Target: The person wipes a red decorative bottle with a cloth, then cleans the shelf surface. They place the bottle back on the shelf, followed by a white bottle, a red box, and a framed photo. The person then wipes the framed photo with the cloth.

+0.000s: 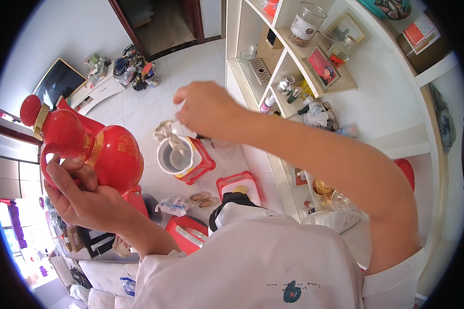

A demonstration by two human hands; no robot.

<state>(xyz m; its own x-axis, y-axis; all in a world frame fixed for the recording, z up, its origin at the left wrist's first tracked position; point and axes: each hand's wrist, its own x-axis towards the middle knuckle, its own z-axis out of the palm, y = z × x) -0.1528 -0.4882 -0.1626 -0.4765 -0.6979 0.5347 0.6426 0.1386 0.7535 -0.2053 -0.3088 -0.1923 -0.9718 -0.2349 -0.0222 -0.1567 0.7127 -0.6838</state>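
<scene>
My left hand point(81, 193) grips the looped handle of a glossy red gourd-shaped jug point(118, 154) with gold bands and gold markings. The jug is tilted, its round red stopper point(30, 109) and gold collar pointing to the upper left. Out in front, my right hand point(205, 110) hangs in the air with fingers bent and a gap between thumb and fingers. Just below its fingertips is a crumpled beige cloth point(168, 133), partly over the rim of a white bucket point(159, 162). The cloth looks apart from the fingers. Grey water seems to lie in the bucket.
The bucket stands on a red plastic stool point(203, 166), near a second red stool point(237, 179). White shelves point(294, 63) with jars, bottles and frames rise at right. Shoes point(205, 199) and a plastic bag point(174, 205) lie on the tiled floor. A sofa point(104, 276) is at lower left.
</scene>
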